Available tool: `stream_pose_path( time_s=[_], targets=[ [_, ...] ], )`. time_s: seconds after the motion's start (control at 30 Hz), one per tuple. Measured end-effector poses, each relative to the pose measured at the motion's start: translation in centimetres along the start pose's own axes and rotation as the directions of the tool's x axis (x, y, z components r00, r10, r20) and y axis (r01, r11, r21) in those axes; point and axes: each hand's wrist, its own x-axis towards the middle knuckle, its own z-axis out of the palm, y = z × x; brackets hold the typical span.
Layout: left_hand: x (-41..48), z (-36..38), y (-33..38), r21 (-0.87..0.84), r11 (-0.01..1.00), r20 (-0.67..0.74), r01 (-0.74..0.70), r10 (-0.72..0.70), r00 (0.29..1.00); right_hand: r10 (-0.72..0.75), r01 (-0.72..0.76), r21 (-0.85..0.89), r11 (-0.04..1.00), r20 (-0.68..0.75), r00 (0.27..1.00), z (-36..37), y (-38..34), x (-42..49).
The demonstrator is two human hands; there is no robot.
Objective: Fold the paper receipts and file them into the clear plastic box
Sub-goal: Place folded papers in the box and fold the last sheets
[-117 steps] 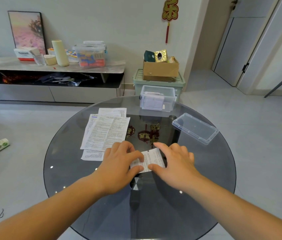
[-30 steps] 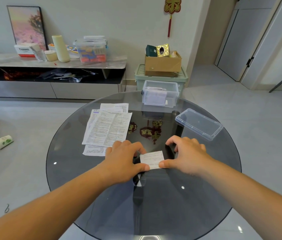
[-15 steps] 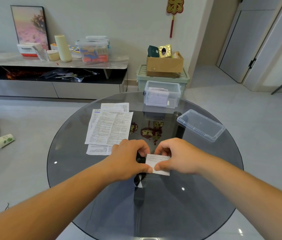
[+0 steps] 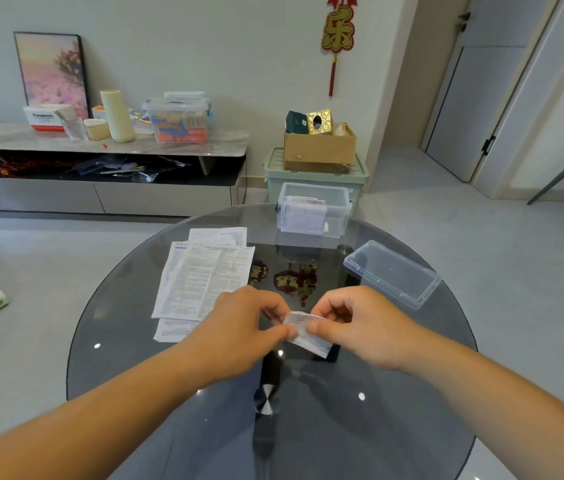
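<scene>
The round glass counter (image 4: 117,341) curves away at its left rim, with a strip of open glass inside that edge. Next come the flat receipts (image 4: 204,278), a loose overlapping stack whose near corner lies just beside the left grip (image 4: 239,330). That grip pinches one end of the folded receipt (image 4: 308,332), held just above the glass near the counter's middle; the right grip (image 4: 360,327) pinches the other end, fingers curled. Open glass runs from both grips to the near rim and back to the clear plastic box (image 4: 311,213), which stands topless at the far edge with papers inside. Its lid (image 4: 391,271) lies near the right rim, well apart from the right grip.
</scene>
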Motion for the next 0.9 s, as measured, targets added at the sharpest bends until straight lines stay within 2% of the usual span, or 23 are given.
stream_pose_path(
  time_s=[0.27,0.43,0.53,0.63,0.77,0.9],
  targets=[
    [9.2,-2.7,0.9,0.011,0.998,-0.050,-0.060,0.060,0.997,-0.118,0.096,-0.136,0.986,-0.158,0.980,-5.3,0.1,5.9],
    [16.9,-4.4,-0.7,0.158,0.981,-0.118,-0.110,0.129,0.985,-0.144,0.081,-0.221,0.972,-0.289,0.946,-9.4,0.9,13.3],
    [20.7,-5.1,-2.1,0.436,0.893,-0.113,-0.110,0.175,0.978,-0.141,0.073,-0.162,0.984,-0.465,0.874,-11.7,1.5,17.7],
    [24.1,-5.0,-3.5,0.662,0.733,0.017,-0.154,0.191,0.981,-0.126,0.057,-0.147,0.987,-0.521,0.844,-12.8,2.3,21.8],
    [26.0,-4.2,-4.2,0.769,0.586,0.158,-0.256,0.213,0.964,-0.131,0.033,-0.202,0.979,-0.497,0.858,-12.3,3.4,25.5],
    [27.1,-3.6,-4.5,0.777,0.561,0.224,-0.285,0.177,0.959,-0.136,-0.014,-0.288,0.958,-0.497,0.857,-11.4,4.5,27.2]
  ],
)
